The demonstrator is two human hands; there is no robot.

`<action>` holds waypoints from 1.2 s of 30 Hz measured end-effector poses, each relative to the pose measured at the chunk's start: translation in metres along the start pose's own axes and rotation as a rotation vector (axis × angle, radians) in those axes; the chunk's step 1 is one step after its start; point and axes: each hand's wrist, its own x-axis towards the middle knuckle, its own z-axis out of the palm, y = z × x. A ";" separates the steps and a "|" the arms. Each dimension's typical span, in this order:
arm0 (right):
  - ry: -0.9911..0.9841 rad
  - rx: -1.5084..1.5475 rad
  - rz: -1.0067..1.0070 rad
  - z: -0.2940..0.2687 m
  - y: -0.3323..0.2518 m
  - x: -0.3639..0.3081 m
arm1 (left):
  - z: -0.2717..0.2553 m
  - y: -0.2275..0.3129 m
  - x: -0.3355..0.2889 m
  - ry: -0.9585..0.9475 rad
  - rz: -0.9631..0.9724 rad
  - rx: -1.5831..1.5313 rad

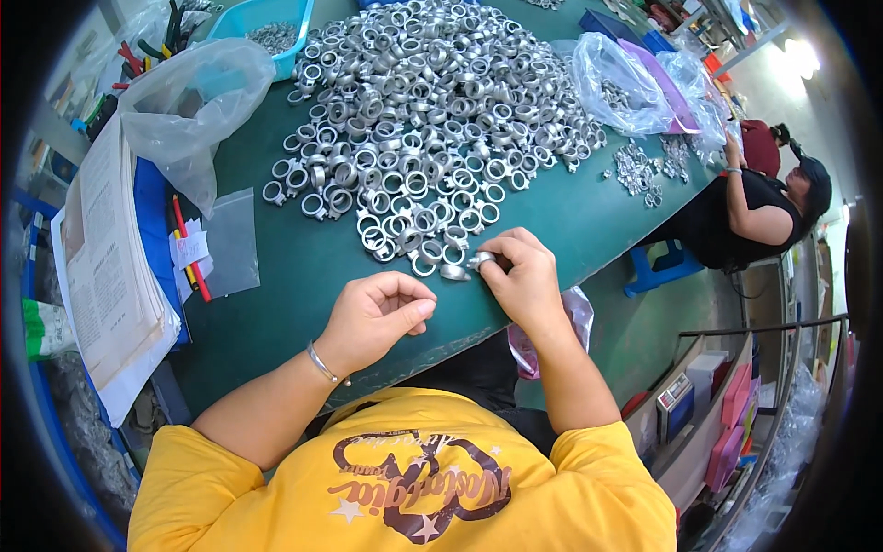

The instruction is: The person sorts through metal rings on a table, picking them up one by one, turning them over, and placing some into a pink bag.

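A large heap of silver metal rings (414, 101), each with a small lug, covers much of the green table (267, 322). At the heap's near edge, my right hand (526, 281) pinches one metal ring (479, 260) between thumb and fingers. My left hand (372, 315) is just left of it, close above the table, with its fingers curled and the thumb pressed against them. Whatever may be inside that left grip is hidden. Another ring (453, 272) lies next to the pinched one.
Left are a plastic bag (198, 110), a newspaper stack (115, 248), red and yellow pens (191, 248) and a turquoise bin (303, 23). Bagged parts (618, 87) and small metal pieces (635, 167) lie right. A person in black (750, 216) sits beyond, near a blue stool (658, 269).
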 end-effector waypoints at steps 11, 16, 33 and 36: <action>0.077 0.312 -0.263 0.017 -0.036 -0.036 | 0.003 -0.008 0.001 -0.044 0.179 -0.036; -0.083 0.591 -0.204 0.011 -0.029 -0.040 | 0.002 -0.004 0.000 -0.031 0.369 0.225; -0.113 0.582 -0.331 0.005 -0.021 -0.037 | 0.002 -0.002 -0.002 -0.005 0.215 -0.009; -0.069 0.831 -0.150 0.015 -0.023 -0.044 | 0.002 -0.002 -0.003 -0.008 0.235 0.036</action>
